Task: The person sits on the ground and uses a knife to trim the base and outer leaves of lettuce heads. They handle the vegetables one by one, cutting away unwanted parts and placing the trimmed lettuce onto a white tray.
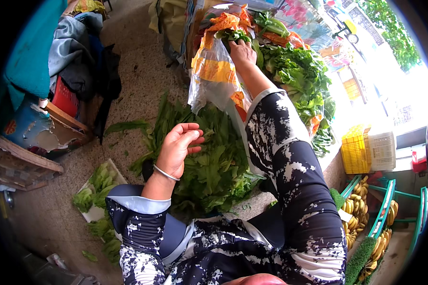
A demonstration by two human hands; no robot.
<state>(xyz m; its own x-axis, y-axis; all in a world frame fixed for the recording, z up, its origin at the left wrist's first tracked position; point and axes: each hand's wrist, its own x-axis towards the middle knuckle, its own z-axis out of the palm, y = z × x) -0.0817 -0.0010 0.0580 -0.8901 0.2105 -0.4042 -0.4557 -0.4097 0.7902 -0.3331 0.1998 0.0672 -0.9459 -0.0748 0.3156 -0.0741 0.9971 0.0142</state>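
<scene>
My right hand point(243, 54) reaches far forward onto a small bunch of leafy greens point(235, 35) at the top of the stand. Its fingertips sink into the leaves, so their grip is hidden. My left hand point(180, 148), with a silver bangle point(166, 172) at the wrist, hovers over a large heap of loose green leaves point(214, 156). Its fingers are loosely curled and hold nothing. A clear plastic bag point(214, 85) with orange and yellow print hangs beside my right forearm. Right of that arm lies a pile of lettuce point(299, 74).
On the floor at left, lettuce heads lie on and around a white tray point(94, 213). A worn wooden crate point(28, 160) stands farther left, below piled cloth point(71, 46). Yellow point(356, 149) and white plastic crates point(381, 149) and a rack of bananas point(356, 206) are at right.
</scene>
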